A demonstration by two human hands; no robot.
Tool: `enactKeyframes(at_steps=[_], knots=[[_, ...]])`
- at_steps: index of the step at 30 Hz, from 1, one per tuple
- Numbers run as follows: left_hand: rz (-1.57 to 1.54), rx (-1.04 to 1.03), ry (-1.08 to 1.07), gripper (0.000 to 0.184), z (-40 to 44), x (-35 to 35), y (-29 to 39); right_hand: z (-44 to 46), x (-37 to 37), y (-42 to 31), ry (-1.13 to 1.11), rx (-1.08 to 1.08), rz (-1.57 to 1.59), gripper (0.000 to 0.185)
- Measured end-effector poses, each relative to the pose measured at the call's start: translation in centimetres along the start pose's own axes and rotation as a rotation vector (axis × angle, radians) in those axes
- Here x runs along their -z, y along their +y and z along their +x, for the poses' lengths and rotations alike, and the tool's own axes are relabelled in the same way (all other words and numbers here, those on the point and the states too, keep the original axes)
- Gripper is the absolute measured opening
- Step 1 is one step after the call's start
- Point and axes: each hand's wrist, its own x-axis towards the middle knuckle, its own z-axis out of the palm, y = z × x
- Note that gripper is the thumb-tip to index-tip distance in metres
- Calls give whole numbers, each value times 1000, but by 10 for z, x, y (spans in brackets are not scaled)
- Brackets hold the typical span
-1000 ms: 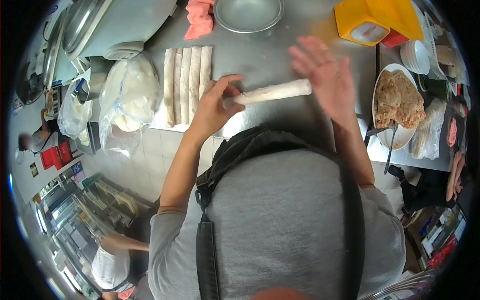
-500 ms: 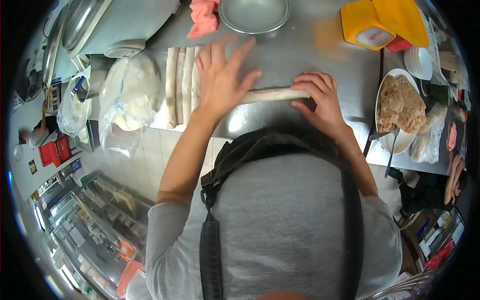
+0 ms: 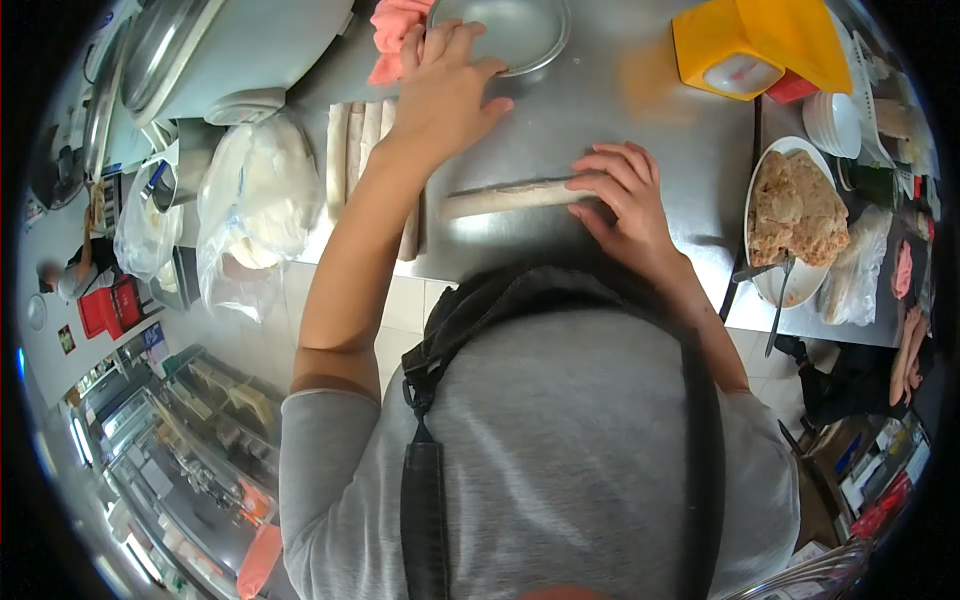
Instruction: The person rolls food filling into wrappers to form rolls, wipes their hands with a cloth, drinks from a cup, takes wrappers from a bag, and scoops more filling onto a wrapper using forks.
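Observation:
A long pale dough roll point(image 3: 510, 199) lies across the steel table in front of me. My right hand point(image 3: 625, 205) has its thumb and fingers around the right end of that roll. Farther up, my left hand point(image 3: 445, 105) reaches over the table with its fingers apart and nothing in them. Its fingertips are at the near left rim of a metal bowl point(image 3: 510, 72), beside a pink cloth point(image 3: 392, 30); whether they touch the rim I cannot tell. Several more dough strips point(image 3: 350, 150) lie side by side at the left, partly hidden under my left forearm.
Bagged dough point(image 3: 262, 190) sits at the table's left edge, below a large lidded container point(image 3: 240, 60). A yellow scale point(image 3: 745, 50) stands at the back right. To the right are a plate of brown filling point(image 3: 795, 210) with utensils and stacked white dishes point(image 3: 832, 125).
My left hand has left the dough roll's left end and moved up to the metal bowl. My right hand stays at the roll's right end.

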Motion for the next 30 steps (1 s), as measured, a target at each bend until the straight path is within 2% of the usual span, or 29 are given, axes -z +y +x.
enactKeyframes(at_steps=[1, 3, 4, 6, 9, 12, 16, 25, 30], knots=[[-1, 8, -7, 33, 2, 4, 13, 2, 0, 0, -4, 13, -9, 36], [77, 220, 470, 23, 6, 9, 46, 7, 2, -3, -16, 32, -8, 35], [81, 229, 465, 23, -6, 15, 39, 9, 3, -5, -26, 29, -24, 34], [-249, 48, 86, 26, -36, 28, 20, 11, 3, -6, -38, 28, -36, 33], [-391, 92, -17, 31, -75, 24, 41, 10, -1, -3, -54, 26, -55, 32], [-524, 157, -36, 38, -104, 2, 53, 11, -8, 0, -45, 25, -59, 27], [-534, 171, -9, 42, -109, -7, 67, 9, -15, 1, -25, 25, -83, 21], [-324, 146, -6, 35, -118, 2, 60, 8, -14, 2, -28, 26, -90, 20], [-368, 201, 17, 34, -128, -2, 48, 8, -13, 4, -18, 28, -92, 19]])
